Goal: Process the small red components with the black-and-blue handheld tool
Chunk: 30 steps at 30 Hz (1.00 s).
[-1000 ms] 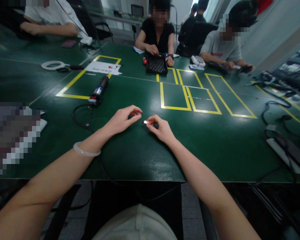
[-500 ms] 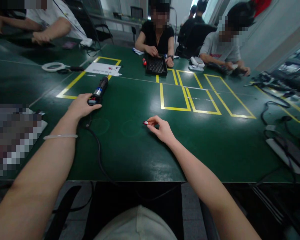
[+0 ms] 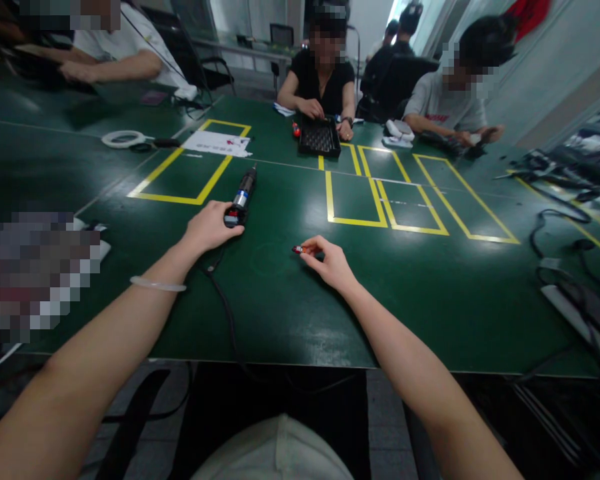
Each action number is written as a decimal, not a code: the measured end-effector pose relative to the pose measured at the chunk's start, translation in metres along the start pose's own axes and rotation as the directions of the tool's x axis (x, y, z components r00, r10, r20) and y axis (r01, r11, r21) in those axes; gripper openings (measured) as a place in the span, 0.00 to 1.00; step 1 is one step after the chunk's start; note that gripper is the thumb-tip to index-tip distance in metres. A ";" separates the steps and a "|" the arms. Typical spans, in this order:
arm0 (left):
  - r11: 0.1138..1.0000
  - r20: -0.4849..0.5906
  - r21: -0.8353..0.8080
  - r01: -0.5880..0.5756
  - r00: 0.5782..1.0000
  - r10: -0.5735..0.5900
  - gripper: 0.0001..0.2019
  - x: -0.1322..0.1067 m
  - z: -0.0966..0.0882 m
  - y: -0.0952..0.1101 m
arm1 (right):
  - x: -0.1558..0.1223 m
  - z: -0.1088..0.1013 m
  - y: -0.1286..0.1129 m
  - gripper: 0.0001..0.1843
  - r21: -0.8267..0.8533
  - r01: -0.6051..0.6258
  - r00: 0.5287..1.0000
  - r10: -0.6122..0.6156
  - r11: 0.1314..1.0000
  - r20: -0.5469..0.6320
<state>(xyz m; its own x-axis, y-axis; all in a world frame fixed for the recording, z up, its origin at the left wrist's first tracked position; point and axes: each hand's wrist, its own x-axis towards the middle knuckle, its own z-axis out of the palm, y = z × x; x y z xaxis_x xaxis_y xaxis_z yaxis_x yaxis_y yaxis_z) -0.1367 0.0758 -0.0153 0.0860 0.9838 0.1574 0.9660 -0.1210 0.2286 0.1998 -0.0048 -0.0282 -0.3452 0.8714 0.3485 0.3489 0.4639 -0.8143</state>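
Observation:
My left hand (image 3: 211, 225) is closed around the rear end of a black electric screwdriver (image 3: 242, 192) with a silver and blue band. Its tip points away from me and a little right, over the green table. A black cord (image 3: 225, 303) runs from the tool toward the table's front edge. To the right, my right hand (image 3: 327, 259) pinches a small red and orange piece (image 3: 297, 250) between thumb and fingers, just above the table. Its exact kind is too small to make out.
Yellow tape outlines (image 3: 357, 222) mark the green table (image 3: 290, 320). A white paper sheet (image 3: 215, 144) and a white ring-shaped object (image 3: 124, 139) lie at the back left. Across the table, a person works at a black tray (image 3: 320, 141). A pixelated item (image 3: 30, 267) lies at left, cables (image 3: 545, 227) at right.
My left hand has moved right with the electric screwdriver, closer to my right hand. The right hand still pinches the small piece in nearly the same place. The view has shifted slightly.

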 end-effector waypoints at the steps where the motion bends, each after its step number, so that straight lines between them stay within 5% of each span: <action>1: 1.000 0.011 0.001 -0.006 1.000 0.006 0.36 -0.004 0.000 0.012 | 0.000 0.000 0.000 0.07 -0.001 -0.005 1.000 0.005 1.000 -0.001; 7: 0.989 0.054 -0.015 -0.150 0.987 0.150 0.35 -0.028 0.002 0.077 | 0.001 -0.002 0.003 0.08 -0.005 -0.023 1.000 0.023 1.000 -0.009; 13: 0.961 0.110 -0.098 -0.259 0.957 0.270 0.34 -0.044 0.004 0.112 | 0.002 -0.001 0.004 0.08 -0.011 -0.043 0.999 0.042 0.999 -0.015; 30: 0.915 0.127 -0.157 -0.371 0.912 0.391 0.34 -0.059 0.011 0.131 | 0.006 0.007 0.014 0.09 -0.137 -0.062 0.996 0.070 0.989 0.056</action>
<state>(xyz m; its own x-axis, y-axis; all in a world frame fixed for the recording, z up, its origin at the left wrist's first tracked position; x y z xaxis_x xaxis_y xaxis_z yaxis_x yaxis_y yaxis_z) -0.0124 0.0034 -0.0056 0.4870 0.8664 0.1105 0.8140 -0.4961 0.3020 0.1967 0.0057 -0.0405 -0.3684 0.8914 0.2638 0.4853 0.4265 -0.7633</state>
